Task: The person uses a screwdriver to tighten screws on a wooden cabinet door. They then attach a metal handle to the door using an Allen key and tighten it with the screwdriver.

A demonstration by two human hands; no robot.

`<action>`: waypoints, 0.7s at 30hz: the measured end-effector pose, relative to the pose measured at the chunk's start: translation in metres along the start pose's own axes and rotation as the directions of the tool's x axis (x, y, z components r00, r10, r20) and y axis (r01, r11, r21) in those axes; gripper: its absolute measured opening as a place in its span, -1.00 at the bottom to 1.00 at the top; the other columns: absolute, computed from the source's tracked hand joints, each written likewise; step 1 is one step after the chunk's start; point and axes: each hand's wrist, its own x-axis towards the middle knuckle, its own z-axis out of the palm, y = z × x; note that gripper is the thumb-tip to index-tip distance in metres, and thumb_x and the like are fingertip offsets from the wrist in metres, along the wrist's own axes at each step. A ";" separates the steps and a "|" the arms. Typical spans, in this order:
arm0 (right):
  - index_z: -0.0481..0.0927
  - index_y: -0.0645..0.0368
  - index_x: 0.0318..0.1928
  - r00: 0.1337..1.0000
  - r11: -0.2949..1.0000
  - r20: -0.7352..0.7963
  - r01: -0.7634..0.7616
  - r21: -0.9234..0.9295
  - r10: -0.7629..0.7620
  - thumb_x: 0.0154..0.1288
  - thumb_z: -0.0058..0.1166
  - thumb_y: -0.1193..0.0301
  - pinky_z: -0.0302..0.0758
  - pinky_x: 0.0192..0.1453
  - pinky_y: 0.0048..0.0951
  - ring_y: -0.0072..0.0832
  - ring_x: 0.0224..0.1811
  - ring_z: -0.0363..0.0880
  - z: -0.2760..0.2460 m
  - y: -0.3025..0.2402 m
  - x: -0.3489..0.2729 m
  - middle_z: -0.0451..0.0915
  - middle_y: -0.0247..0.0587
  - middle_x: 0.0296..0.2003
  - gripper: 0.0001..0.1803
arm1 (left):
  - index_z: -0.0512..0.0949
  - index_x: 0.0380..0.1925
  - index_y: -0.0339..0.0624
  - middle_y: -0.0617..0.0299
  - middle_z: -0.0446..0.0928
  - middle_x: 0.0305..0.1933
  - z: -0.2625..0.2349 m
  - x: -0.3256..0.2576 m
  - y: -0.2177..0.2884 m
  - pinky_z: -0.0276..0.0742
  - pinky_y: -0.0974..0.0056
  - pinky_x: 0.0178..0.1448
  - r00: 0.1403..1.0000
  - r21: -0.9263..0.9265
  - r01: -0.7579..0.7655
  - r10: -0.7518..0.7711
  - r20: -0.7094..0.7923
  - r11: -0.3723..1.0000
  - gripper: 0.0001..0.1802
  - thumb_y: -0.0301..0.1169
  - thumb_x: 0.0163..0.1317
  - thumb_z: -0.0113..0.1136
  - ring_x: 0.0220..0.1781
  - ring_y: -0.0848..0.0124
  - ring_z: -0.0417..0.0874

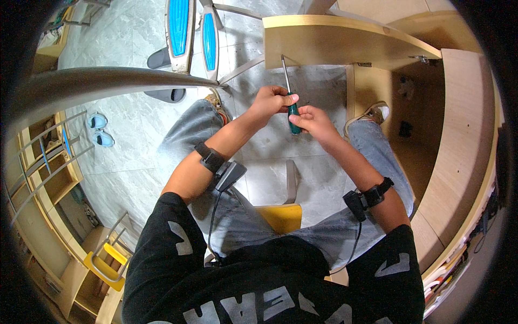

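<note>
Gripping a green-handled screwdriver (pixel 293 109) at one o'clock from the view's centre, both hands work close together, fingers clamped on its handle. The left hand (pixel 270 102) holds the end nearer the shaft, thumb laid across; the right hand (pixel 314 122) pinches lower, near the butt. The shaft points toward twelve o'clock, its tip at the wooden door (pixel 345 44); whether they touch, I cannot tell. A metal hinge (pixel 420 58) sits at two o'clock, beside the open cabinet (pixel 418 146) at three. Dark slippers (pixel 167 96) lie on the tiled floor (pixel 129 156) toward eleven, light-blue clogs (pixel 102 139) past nine, and a yellow chair (pixel 105 272) stands at eight.
</note>
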 end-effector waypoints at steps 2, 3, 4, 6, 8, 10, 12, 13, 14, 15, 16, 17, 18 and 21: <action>0.53 0.23 -0.23 0.998 0.998 -0.002 -0.062 -0.003 0.062 0.20 0.17 0.20 0.43 -0.28 -0.56 -0.60 -0.36 0.50 -0.005 -0.001 0.001 0.56 -0.33 -0.33 -0.67 | 0.45 -0.17 -0.59 0.05 0.52 -0.24 -0.001 0.000 0.000 0.49 0.28 -0.11 1.000 -0.004 0.001 -0.001 0.012 1.000 -0.51 -0.30 0.12 0.28 -0.21 0.33 0.56; 0.54 0.23 -0.22 0.997 0.997 0.009 -0.073 0.011 0.073 0.22 0.13 0.19 0.44 -0.26 -0.55 -0.60 -0.35 0.50 -0.007 -0.001 0.001 0.57 -0.33 -0.33 -0.67 | 0.44 -0.16 -0.58 0.06 0.52 -0.23 -0.002 0.000 0.000 0.50 0.28 -0.09 1.000 -0.008 -0.003 0.003 0.015 1.000 -0.53 -0.31 0.13 0.26 -0.20 0.32 0.57; 0.54 0.22 -0.21 0.996 0.996 0.021 -0.084 0.026 0.083 0.24 0.10 0.18 0.45 -0.23 -0.54 -0.59 -0.33 0.51 -0.008 0.000 0.002 0.57 -0.34 -0.33 -0.67 | 0.44 -0.15 -0.58 0.06 0.52 -0.23 -0.002 0.000 -0.001 0.50 0.28 -0.07 1.000 -0.014 -0.009 0.009 0.020 1.000 -0.54 -0.32 0.14 0.25 -0.18 0.32 0.57; 0.55 0.22 -0.18 0.992 0.992 0.076 -0.107 0.064 0.102 0.28 0.04 0.18 0.47 -0.16 -0.49 -0.57 -0.29 0.52 -0.012 0.003 0.004 0.57 -0.33 -0.31 -0.67 | 0.44 -0.13 -0.55 0.04 0.52 -0.21 -0.004 0.000 -0.001 0.51 0.29 -0.02 0.996 -0.072 -0.001 0.007 0.090 0.997 -0.60 -0.37 0.18 0.19 -0.16 0.30 0.58; 0.55 0.22 -0.14 0.981 0.983 0.139 -0.151 0.103 0.136 0.32 -0.01 0.22 0.48 -0.08 -0.41 -0.54 -0.23 0.52 -0.013 0.005 0.006 0.57 -0.30 -0.27 -0.69 | 0.44 -0.11 -0.52 0.03 0.53 -0.19 -0.006 0.000 -0.002 0.51 0.29 0.02 0.991 -0.106 0.015 -0.001 0.134 0.994 -0.66 -0.43 0.22 0.12 -0.13 0.29 0.58; 0.47 0.23 -0.04 0.961 0.969 0.230 -0.192 0.154 0.153 0.38 -0.11 0.27 0.49 -0.02 -0.43 -0.48 -0.17 0.54 -0.013 0.007 0.006 0.55 -0.21 -0.16 -0.69 | 0.43 -0.10 -0.49 0.01 0.53 -0.17 -0.007 0.001 -0.003 0.51 0.28 0.06 0.988 -0.127 0.028 -0.008 0.156 0.992 -0.72 -0.48 0.26 0.05 -0.11 0.27 0.59; 0.42 0.25 0.03 0.943 0.954 0.281 -0.235 0.186 0.177 0.41 -0.17 0.30 0.49 0.01 -0.41 -0.42 -0.11 0.55 -0.012 0.007 0.005 0.52 -0.14 -0.08 -0.67 | 0.40 -0.08 -0.48 0.00 0.52 -0.16 -0.008 0.001 -0.005 0.52 0.25 0.07 0.990 -0.144 0.006 0.014 0.141 0.990 -0.73 -0.50 0.28 0.01 -0.11 0.26 0.59; 0.40 0.25 0.04 0.937 0.948 0.296 -0.248 0.199 0.183 0.41 -0.17 0.30 0.49 0.02 -0.38 -0.40 -0.09 0.54 -0.012 0.006 0.004 0.51 -0.12 -0.05 -0.67 | 0.39 -0.07 -0.47 -0.01 0.52 -0.15 -0.008 0.001 -0.005 0.52 0.24 0.08 0.991 -0.156 -0.004 0.025 0.135 0.988 -0.73 -0.51 0.29 -0.01 -0.11 0.25 0.59; 0.39 0.25 0.06 0.929 0.942 0.330 -0.249 0.226 0.166 0.41 -0.18 0.30 0.49 0.03 -0.36 -0.37 -0.07 0.53 -0.011 0.006 0.004 0.49 -0.09 -0.02 -0.66 | 0.38 -0.06 -0.47 -0.02 0.52 -0.15 -0.008 0.002 -0.006 0.52 0.23 0.08 0.991 -0.163 -0.001 0.024 0.134 0.987 -0.73 -0.52 0.29 -0.02 -0.10 0.25 0.59; 0.39 0.25 0.05 0.931 0.935 0.310 -0.269 0.231 0.191 0.40 -0.16 0.30 0.48 0.03 -0.30 -0.36 -0.06 0.52 -0.009 0.005 0.003 0.49 -0.12 -0.04 -0.66 | 0.37 -0.05 -0.46 -0.02 0.52 -0.14 -0.008 0.003 -0.006 0.52 0.22 0.09 0.991 -0.168 0.006 0.017 0.132 0.986 -0.73 -0.52 0.29 -0.02 -0.09 0.24 0.59; 0.40 0.24 0.05 0.931 0.927 0.308 -0.277 0.252 0.194 0.39 -0.14 0.30 0.47 0.03 -0.25 -0.35 -0.04 0.51 -0.007 0.005 0.002 0.50 -0.14 -0.05 -0.67 | 0.36 -0.04 -0.45 -0.03 0.52 -0.14 -0.008 0.003 -0.007 0.52 0.21 0.09 0.991 -0.174 0.013 0.010 0.131 0.985 -0.73 -0.53 0.29 -0.03 -0.08 0.24 0.58; 0.40 0.23 0.05 0.930 0.918 0.313 -0.282 0.279 0.191 0.38 -0.13 0.30 0.46 0.03 -0.19 -0.34 -0.03 0.50 -0.006 0.004 0.001 0.50 -0.17 -0.07 -0.67 | 0.36 -0.03 -0.44 -0.02 0.52 -0.13 -0.008 0.002 -0.007 0.51 0.21 0.09 0.990 -0.190 0.014 0.013 0.141 0.982 -0.71 -0.52 0.27 -0.01 -0.07 0.24 0.57; 0.41 0.23 0.03 0.938 0.924 0.286 -0.273 0.268 0.194 0.38 -0.12 0.30 0.46 0.02 -0.18 -0.34 -0.04 0.50 -0.004 0.003 0.000 0.50 -0.18 -0.08 -0.68 | 0.36 -0.02 -0.43 0.00 0.52 -0.12 -0.008 0.002 -0.006 0.51 0.20 0.08 0.989 -0.206 0.015 0.016 0.150 0.978 -0.70 -0.51 0.26 0.02 -0.06 0.25 0.57; 0.42 0.22 -0.02 0.955 0.937 0.222 -0.250 0.242 0.197 0.36 -0.09 0.32 0.46 0.00 -0.18 -0.37 -0.07 0.49 0.001 0.002 -0.002 0.50 -0.21 -0.13 -0.72 | 0.39 -0.04 -0.39 0.08 0.53 -0.11 -0.007 -0.001 -0.002 0.49 0.20 0.04 0.991 -0.151 0.019 0.001 0.131 0.988 -0.65 -0.44 0.21 0.12 -0.04 0.29 0.54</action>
